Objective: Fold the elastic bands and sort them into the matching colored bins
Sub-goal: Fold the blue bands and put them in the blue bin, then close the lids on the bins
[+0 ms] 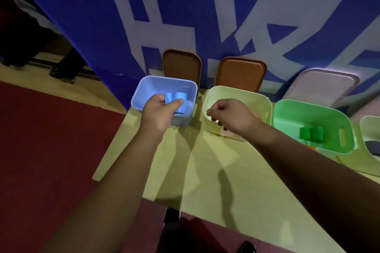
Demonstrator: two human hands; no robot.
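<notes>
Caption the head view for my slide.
Left hand holds a folded blue band over the blue bin; right hand hovers above the yellow bin.

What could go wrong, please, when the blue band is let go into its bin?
1. The left hand only pinches the folded blue band over the blue bin; once released, the fold may spring open.
2. The bin stands close to the table's left edge, so a knock from the hand might push it off.
</notes>
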